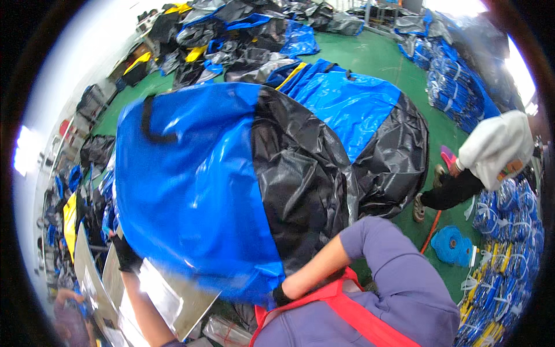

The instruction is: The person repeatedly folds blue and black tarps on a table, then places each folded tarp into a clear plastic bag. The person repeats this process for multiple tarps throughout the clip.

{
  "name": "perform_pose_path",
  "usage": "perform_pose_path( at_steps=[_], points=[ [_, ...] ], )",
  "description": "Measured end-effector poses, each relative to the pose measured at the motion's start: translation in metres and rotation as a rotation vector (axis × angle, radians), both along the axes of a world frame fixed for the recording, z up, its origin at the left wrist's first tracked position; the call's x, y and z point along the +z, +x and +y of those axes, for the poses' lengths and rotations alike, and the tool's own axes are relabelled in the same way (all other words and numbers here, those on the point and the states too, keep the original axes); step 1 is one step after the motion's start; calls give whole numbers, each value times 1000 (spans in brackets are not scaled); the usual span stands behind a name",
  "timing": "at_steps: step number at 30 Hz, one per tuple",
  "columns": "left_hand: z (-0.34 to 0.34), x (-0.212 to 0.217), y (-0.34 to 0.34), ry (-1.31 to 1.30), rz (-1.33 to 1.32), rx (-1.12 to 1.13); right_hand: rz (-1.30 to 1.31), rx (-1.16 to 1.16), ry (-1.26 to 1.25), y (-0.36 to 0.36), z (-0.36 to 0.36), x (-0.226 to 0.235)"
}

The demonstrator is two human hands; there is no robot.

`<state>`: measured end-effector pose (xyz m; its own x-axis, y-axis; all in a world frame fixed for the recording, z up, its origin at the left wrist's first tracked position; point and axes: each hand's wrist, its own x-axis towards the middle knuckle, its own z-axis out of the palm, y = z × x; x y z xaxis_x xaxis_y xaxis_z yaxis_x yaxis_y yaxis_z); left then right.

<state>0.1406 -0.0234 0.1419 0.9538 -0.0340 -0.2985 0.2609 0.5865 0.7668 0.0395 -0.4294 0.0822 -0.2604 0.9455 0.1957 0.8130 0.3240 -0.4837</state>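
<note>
A large blue and black tarpaulin bag [196, 173] with a black strap [151, 124] is spread in front of me, its shiny fabric creased. My left hand [126, 253], in a black glove, grips its lower left edge, with fingertips showing beside the fabric. At the near edge, close to my body, my right hand [281, 296] is closed on the same bag; its fingers are mostly hidden by the material. A second blue and black bag [352, 104] lies behind the first one, partly covered by it.
A person [491, 153] in a white top stands at the right. Bundled blue and yellow sheets [500, 272] are stacked near them, beside a blue roll [451, 246]. Heaped tarpaulin pieces [243, 40] cover the far floor. Pale boards [118, 283] stand by my left arm.
</note>
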Motion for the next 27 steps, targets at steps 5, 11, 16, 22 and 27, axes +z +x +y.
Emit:
perform_pose_path(
  at_steps=[5, 11, 16, 22, 27],
  points=[
    [72, -12, -33, 1041, 112, -109, 235, -407, -215, 38, -45, 47],
    [130, -85, -116, 1073, 246, 52, -72, -1906, -482, 173, -147, -3],
    [93, -129, -143, 1761, 432, 344, 107, -1719, -476, 220, -119, -47],
    [81, -132, -190, 1751, 326, 744, 587, -1600, 127, 264, -135, -42],
    [94, -147, -229, 1897, 734, 177, 432, -1450, -138, 293, -167, -31]
  ],
)
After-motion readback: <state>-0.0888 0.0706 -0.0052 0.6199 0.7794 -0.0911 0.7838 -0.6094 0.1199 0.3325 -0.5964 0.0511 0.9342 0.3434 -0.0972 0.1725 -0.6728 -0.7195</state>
